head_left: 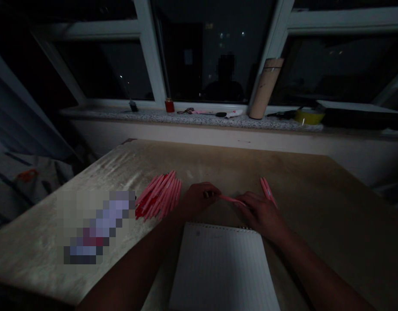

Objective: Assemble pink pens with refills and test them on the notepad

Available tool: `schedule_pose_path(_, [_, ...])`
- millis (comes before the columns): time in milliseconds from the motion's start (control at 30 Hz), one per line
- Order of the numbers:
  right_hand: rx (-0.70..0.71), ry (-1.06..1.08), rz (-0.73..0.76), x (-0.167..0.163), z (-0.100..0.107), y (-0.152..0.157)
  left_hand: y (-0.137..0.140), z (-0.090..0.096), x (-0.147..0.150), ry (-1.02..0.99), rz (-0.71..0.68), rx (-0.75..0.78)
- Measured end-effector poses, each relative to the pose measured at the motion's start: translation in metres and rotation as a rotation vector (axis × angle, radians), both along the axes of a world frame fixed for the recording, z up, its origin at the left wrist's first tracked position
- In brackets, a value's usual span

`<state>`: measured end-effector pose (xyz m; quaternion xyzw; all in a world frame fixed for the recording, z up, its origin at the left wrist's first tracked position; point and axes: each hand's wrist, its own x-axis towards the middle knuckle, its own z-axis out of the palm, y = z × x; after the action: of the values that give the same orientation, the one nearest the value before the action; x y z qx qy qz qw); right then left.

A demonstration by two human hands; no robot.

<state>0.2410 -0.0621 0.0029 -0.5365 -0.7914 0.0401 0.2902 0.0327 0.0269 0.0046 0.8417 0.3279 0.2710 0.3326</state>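
Observation:
A slim pink pen (230, 199) is stretched level between my two hands, just above the top edge of a spiral notepad (223, 268). The fingertips of my left hand (199, 199) pinch its left end. My right hand (262, 212) is closed on the other end, and its fingers partly cover the pen. Left of my left hand lies a heap of pink pens (160, 194) with red parts showing among them. A few more pink pens (266, 190) lie side by side just beyond my right hand.
The brown table (331, 224) reaches to the wall below a window. A blurred-out long object (105, 224) lies at the left. On the granite sill (137, 114) stand a red jar (169, 105), a tan cylinder (266, 88) and a yellow tape roll (309, 116).

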Motion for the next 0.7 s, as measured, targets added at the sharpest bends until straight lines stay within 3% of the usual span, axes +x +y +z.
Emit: schedule_pose_path(700, [0.028,0.076,-0.027,0.0018,-0.0052,0.0010,-0.0028,-0.0001,0.0016,-0.018,0.054,-0.111])
